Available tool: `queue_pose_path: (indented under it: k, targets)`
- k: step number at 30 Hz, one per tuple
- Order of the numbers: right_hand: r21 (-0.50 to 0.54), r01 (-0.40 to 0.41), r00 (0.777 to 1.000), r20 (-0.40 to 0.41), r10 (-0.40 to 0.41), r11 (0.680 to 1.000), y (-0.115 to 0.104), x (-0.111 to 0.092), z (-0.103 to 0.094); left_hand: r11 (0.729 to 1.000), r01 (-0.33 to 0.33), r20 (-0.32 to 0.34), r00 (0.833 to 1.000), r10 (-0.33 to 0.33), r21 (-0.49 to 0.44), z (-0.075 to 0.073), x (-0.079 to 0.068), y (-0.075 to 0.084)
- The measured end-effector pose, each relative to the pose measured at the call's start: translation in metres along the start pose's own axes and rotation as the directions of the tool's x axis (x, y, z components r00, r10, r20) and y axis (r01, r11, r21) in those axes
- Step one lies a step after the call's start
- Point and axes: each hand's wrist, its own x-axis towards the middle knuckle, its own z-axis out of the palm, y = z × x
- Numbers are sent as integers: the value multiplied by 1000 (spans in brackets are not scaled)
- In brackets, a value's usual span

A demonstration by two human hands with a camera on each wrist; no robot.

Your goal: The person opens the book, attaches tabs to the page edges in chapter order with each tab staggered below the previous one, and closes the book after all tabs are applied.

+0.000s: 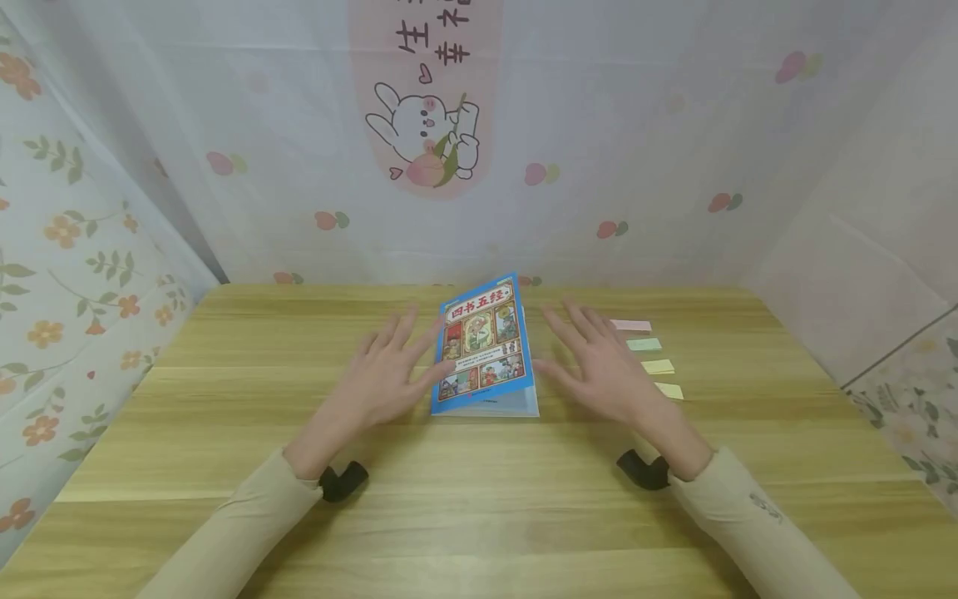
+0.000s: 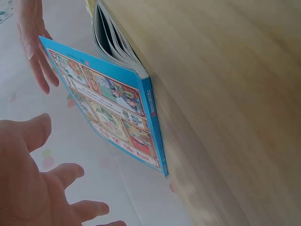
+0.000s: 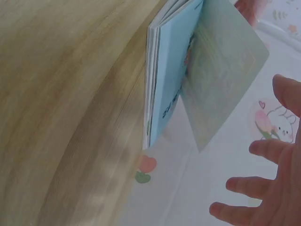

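Note:
A blue-covered book [image 1: 482, 341] with illustrated panels and red Chinese characters lies on the table between my hands. Its front cover stands partly raised, and pages show beneath it. In the left wrist view the blue book [image 2: 103, 99] shows its spine on the near side, and the right wrist view shows the cover's pale inner side [image 3: 225, 70]. My left hand [image 1: 382, 370] hovers left of the book with fingers spread, holding nothing. Spread likewise, my right hand [image 1: 609, 366] is just right of the book and holds nothing. The head view leaves unclear whether either thumb touches the cover.
Right of my right hand lies a column of small paper strips: pink [image 1: 632, 325], green [image 1: 644, 344] and yellow [image 1: 659, 367], partly covered by the hand. The wooden table [image 1: 479, 516] meets a patterned curtain [image 1: 614, 125] at its back edge. Black wrist straps [image 1: 344, 481] sit on both wrists.

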Motion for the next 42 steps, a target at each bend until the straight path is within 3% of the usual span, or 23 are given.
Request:
queue_pose_path:
  k: [6, 18, 26, 35, 42]
  targets:
    - [24, 40, 999, 19, -40, 999, -6, 4, 7, 1000, -11, 14, 1000, 11, -16, 2, 2, 1]
    - [-70, 109, 994, 38, -107, 992, -17, 11, 14, 998, -50, 71, 996, 53, -42, 9, 7, 7]
    - [-70, 139, 988, 79, -133, 988, -23, 13, 16, 995, -93, 115, 989, 95, -27, 15, 16, 17]
    - [-104, 196, 977, 112, -184, 975, -25, 14, 25, 996, -50, 217, 974, 65, -77, 19, 19, 23]
    - [-86, 208, 973, 122, -197, 974, -24, 16, 31, 988, -41, 251, 965, 77, -146, 19, 22, 27]
